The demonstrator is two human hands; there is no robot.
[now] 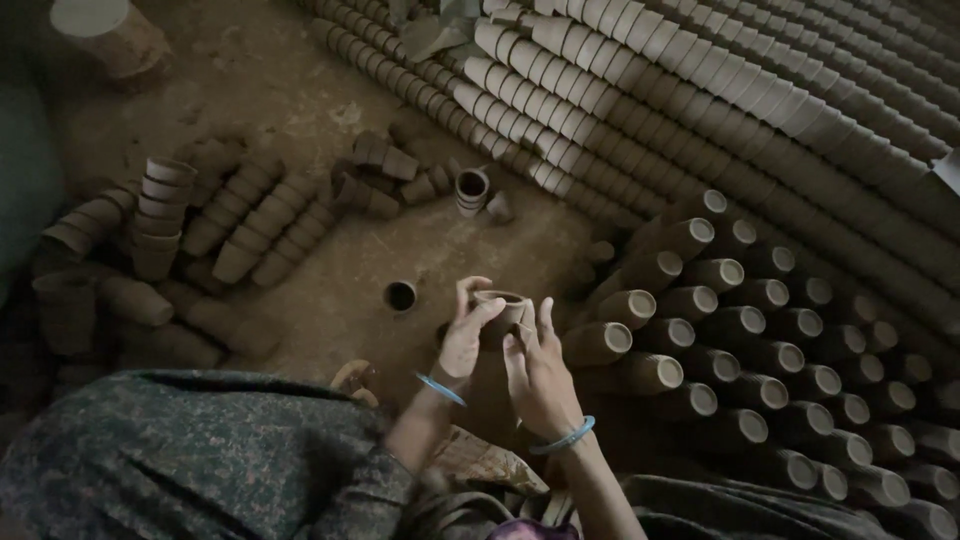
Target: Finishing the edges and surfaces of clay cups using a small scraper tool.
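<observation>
Left hand (465, 335): fingers curled round small brown clay cup (500, 310).
Right hand (538, 365): fingers loosely cradling the cup's side.

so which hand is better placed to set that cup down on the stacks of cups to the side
Probably the right hand: it is on the cup on the side nearest the stacks. The left hand grips the far side.

Two hands (500, 350); two bangles (562, 437); clay cups (700, 300) beyond counting

Single head-worn view, looking steeply down, close above the lap, dirt floor (300, 290) beyond
</observation>
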